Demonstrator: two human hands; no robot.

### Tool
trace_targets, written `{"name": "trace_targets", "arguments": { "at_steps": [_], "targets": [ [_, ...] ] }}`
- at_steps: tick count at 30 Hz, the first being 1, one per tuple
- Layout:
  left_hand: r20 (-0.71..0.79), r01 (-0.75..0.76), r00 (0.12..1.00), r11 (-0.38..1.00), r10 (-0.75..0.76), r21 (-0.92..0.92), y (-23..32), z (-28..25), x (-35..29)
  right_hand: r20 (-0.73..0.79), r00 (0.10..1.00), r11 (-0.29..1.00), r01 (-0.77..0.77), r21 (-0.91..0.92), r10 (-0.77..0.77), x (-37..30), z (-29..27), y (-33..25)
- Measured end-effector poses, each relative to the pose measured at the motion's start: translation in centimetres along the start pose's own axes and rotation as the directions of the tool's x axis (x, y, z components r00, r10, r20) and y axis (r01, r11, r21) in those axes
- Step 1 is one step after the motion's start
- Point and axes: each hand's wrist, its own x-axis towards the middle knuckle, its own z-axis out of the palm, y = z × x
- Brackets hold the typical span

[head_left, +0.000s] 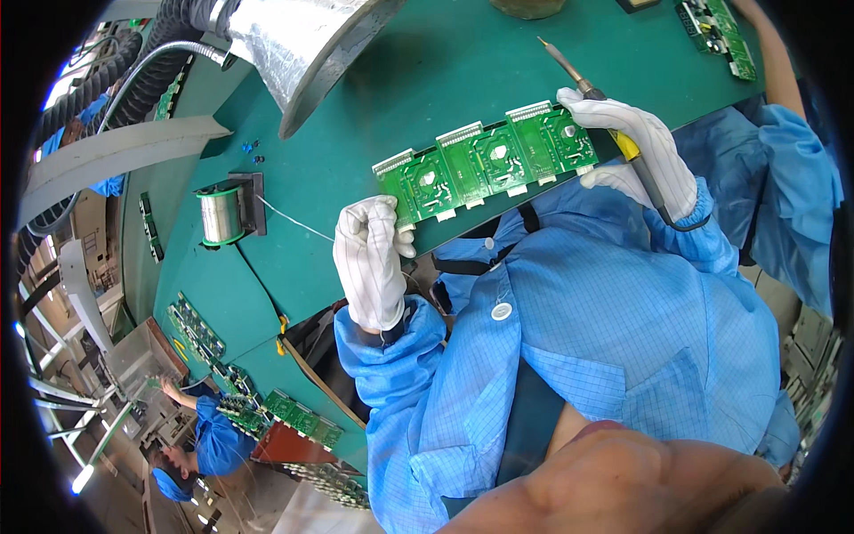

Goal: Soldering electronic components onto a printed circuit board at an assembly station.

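Observation:
A long green circuit board panel is held up between my two white-gloved hands, its solder side showing and white connectors along its edges. My left hand is closed on the panel's left end, fingers curled. A thin solder wire runs from a spool to this hand. My right hand grips the panel's right end with fingers and thumb. The same hand also holds a soldering iron with a yellow and black handle, its tip pointing up and away over the green bench.
A foil-wrapped fume duct hangs over the far left. Several small blue components lie near the spool. More circuit boards sit at lower left, near a co-worker in blue. Another person's arm is at right, beside another board.

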Motion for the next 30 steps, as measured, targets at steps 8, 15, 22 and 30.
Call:
{"name": "trace_targets", "arguments": {
  "at_steps": [8,15,22,30],
  "targets": [
    [-0.128,-0.119,0.981,0.971,0.148,0.208,-0.6,-0.3,0.1,-0.036,0.998,0.991,0.053,-0.120,-0.057,1.7,1.9,-0.1],
    [-0.288,-0.100,0.940,0.955,0.183,0.280,-0.4,-1.4,-0.3,-0.143,0.990,0.996,0.005,-0.093,-0.018,4.2,-1.6,-1.5],
    [-0.213,-0.192,0.935,0.911,0.282,0.365,-1.0,-1.4,-0.1,-0.192,0.899,0.918,-0.375,0.131,0.394,5.7,-0.4,0.0],
    [-0.140,-0.261,0.875,0.696,0.463,0.670,0.2,-1.9,0.7,-0.089,0.994,0.950,0.036,-0.311,-0.067,4.4,0.6,-0.9]
  ]
}}
